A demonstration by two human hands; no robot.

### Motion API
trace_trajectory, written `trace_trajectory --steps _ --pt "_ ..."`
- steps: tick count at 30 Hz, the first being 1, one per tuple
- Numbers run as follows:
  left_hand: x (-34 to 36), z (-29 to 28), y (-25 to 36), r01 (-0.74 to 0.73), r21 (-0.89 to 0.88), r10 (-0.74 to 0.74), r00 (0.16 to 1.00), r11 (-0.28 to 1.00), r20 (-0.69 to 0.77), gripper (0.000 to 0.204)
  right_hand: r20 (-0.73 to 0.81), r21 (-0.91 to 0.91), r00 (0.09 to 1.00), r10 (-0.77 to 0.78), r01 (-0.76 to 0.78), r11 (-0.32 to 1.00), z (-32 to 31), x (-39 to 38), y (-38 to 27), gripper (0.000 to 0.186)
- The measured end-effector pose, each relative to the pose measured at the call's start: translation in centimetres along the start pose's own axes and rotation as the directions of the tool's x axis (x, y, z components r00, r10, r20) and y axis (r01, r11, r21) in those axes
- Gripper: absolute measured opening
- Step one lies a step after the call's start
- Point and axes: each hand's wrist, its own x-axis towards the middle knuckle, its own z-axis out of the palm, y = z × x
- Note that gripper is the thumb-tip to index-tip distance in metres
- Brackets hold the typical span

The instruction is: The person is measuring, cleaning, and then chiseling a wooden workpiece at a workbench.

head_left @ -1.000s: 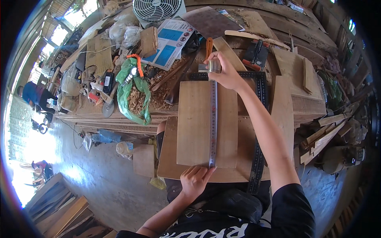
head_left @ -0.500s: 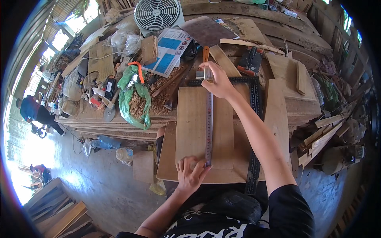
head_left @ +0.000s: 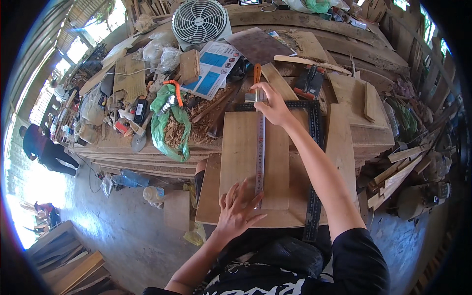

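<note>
A flat rectangular wooden board (head_left: 240, 152) lies on a larger wooden panel (head_left: 209, 206) in front of me. Lengthwise over the board runs the pulled-out blade of a tape measure (head_left: 260, 157). At the board's far end my right hand (head_left: 275, 109) is closed round the tape measure's case, mostly hidden by the fingers. My left hand (head_left: 233, 216) rests at the near edge, fingers spread, beside the blade's near end; its fingertips touch the board. A black framing square (head_left: 315, 162) lies right of the board, partly behind my right forearm. An orange-handled tool (head_left: 257, 73) sits just beyond my right hand.
A green plastic bag (head_left: 167, 123) and wood shavings (head_left: 196, 125) lie left of the board. A fan (head_left: 200, 22) stands at the back beside a printed sheet (head_left: 211, 69). Planks crowd the right side. Two people are far left, one standing (head_left: 42, 147).
My left hand's fingers have spread apart from their curled grip at the tape's near end. My right hand stays on the tape measure. The view has shifted slightly.
</note>
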Motion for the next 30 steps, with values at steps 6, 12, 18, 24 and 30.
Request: trace_trajectory --steps 6,12,18,24,30 --pt "0.6 -0.6 -1.7 -0.105 0.051 0.106 0.994 0.993 -0.008 0.049 0.169 0.240 0.979 0.117 -0.157 0.958 -1.0 0.0 1.1 0.042" --pt "0.8 -0.3 -2.2 -0.123 -0.012 0.123 0.992 0.992 -0.034 0.047 0.180 0.201 0.982 0.051 -0.088 0.976 -1.5 0.2 1.3 0.047" --pt "0.9 -0.2 -2.3 -0.122 -0.037 0.121 0.992 0.992 -0.043 0.046 0.255 0.361 0.950 0.179 -0.265 0.894 -1.8 0.4 1.0 0.049" --pt "0.9 -0.2 -2.2 -0.121 -0.043 0.119 0.992 0.992 -0.046 0.047 0.281 0.376 0.938 0.205 -0.304 0.875 -2.1 0.3 1.0 0.053" --pt "0.9 -0.3 -2.1 -0.111 -0.040 0.109 0.993 0.993 -0.047 0.048 0.295 0.351 0.936 0.194 -0.295 0.889 -2.2 0.5 1.2 0.057"
